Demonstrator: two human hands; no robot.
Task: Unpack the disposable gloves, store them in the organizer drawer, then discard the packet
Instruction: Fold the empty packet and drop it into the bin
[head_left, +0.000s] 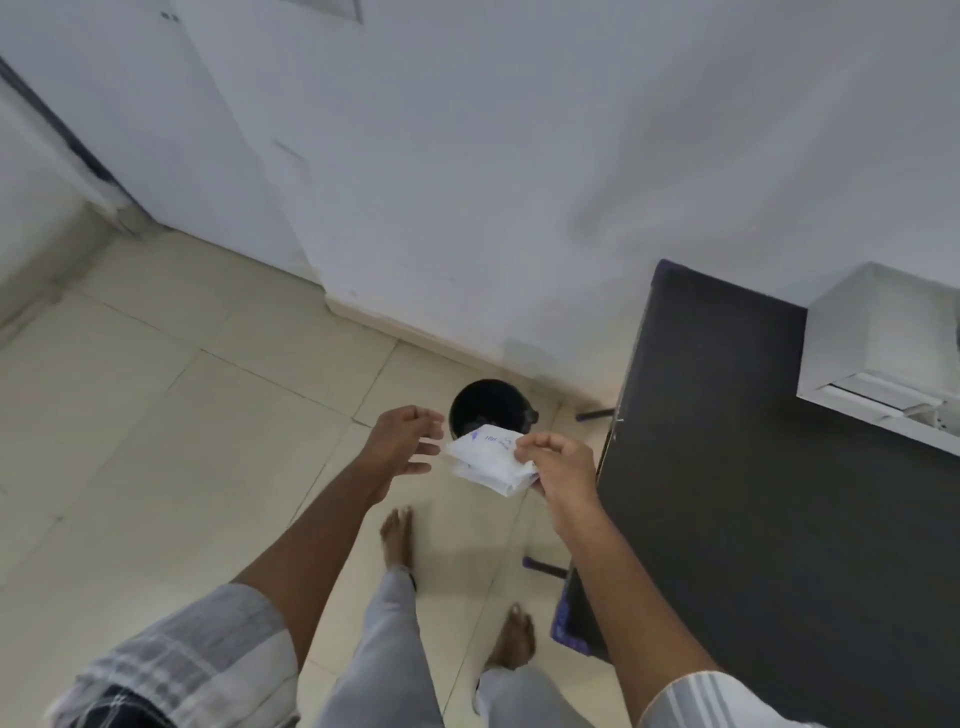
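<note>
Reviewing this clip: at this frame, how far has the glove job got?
Last step, apparently. Done: cannot be confirmed; no gloves or drawer contents show, though the organizer sits on the table. In hand: the right hand pinches the folded white packet above the black bin; the left hand is open beside it. Left: dropping the packet into the bin.

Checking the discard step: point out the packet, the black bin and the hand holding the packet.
packet (485, 457): head view, crumpled white middle.
black bin (485, 408): head view, dark inside.
right hand (563, 467): head view, back of the hand.
</note>
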